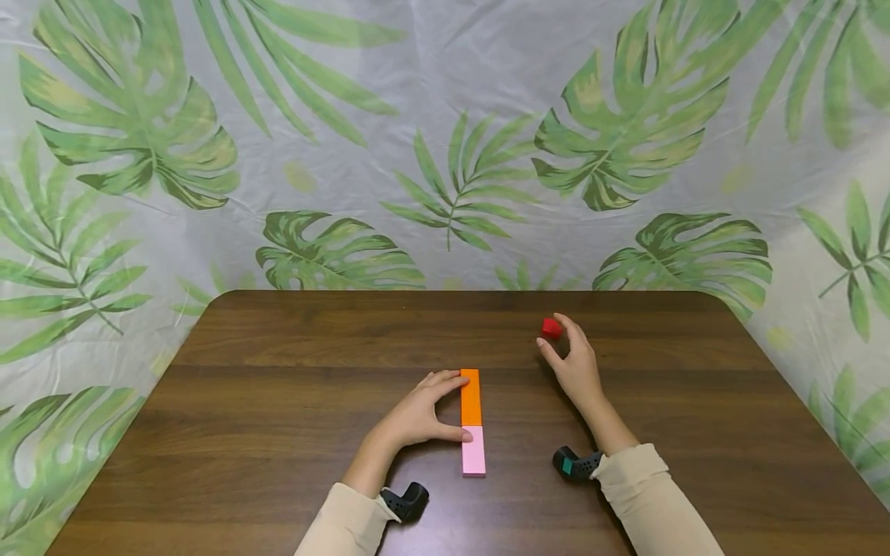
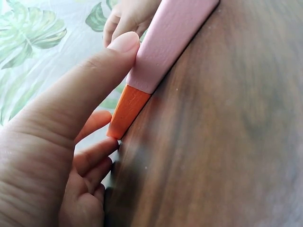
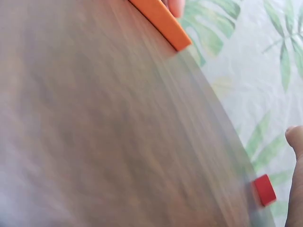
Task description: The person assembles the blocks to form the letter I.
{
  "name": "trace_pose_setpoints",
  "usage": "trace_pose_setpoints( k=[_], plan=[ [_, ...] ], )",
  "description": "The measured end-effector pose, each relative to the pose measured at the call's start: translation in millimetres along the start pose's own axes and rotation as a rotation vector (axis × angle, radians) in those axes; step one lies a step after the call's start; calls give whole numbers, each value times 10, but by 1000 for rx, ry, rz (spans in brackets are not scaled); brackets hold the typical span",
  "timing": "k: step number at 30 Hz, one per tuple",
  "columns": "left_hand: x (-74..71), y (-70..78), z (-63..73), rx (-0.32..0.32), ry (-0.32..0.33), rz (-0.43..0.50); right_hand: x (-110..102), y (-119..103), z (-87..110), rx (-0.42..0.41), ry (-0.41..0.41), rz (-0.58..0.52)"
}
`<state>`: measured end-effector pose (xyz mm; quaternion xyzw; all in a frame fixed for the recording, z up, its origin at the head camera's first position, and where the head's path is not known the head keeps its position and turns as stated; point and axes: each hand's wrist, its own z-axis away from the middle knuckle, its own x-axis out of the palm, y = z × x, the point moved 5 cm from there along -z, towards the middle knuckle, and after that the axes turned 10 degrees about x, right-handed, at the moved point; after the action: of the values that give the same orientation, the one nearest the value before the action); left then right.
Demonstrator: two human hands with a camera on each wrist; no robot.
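Note:
An orange block (image 1: 470, 398) and a pink block (image 1: 473, 452) lie end to end in one line on the table. My left hand (image 1: 415, 409) reaches in from their left side. Its thumb (image 2: 124, 43) rests against the pink block, while its fingertips touch the orange one toward the far end. Farther back on the right is a small red block (image 1: 551, 328). Around it my right hand (image 1: 579, 367) is spread, with the index finger by its right side and the thumb nearer to me. In the right wrist view, the thumb (image 3: 296, 139) stands apart from the red block.
The dark wooden table (image 1: 292, 432) has rounded far corners. Behind its far edge hangs a pale cloth (image 1: 459, 46) with green leaf prints. A black wrist device (image 1: 406, 502) sits at the left cuff, and another black device (image 1: 577, 465) at the right.

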<state>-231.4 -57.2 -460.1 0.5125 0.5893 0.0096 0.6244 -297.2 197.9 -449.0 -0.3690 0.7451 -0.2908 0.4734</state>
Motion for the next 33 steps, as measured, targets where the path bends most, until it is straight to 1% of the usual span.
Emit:
trace_pose_setpoints(
  k=[5,7,12,17,21,26,33],
  plan=[
    [2,5,-9,1,-2,4,-48,78,-61,37,24,19],
    [0,4,-10,2,-1,3,-54,118,-85,58,18,34],
    [-2,-1,-12,4,1,0,-47,201,-135,123,-31,69],
    [2,-12,-13,1,-2,-1,-36,223,-164,154,-80,90],
    [4,-17,-13,3,-2,-4,-29,243,-187,181,-100,104],
    [9,-24,-10,0,-4,-4,-23,252,-190,193,-107,121],
    [11,-25,4,-1,2,4,-7,237,-173,183,-111,132]
  ],
)
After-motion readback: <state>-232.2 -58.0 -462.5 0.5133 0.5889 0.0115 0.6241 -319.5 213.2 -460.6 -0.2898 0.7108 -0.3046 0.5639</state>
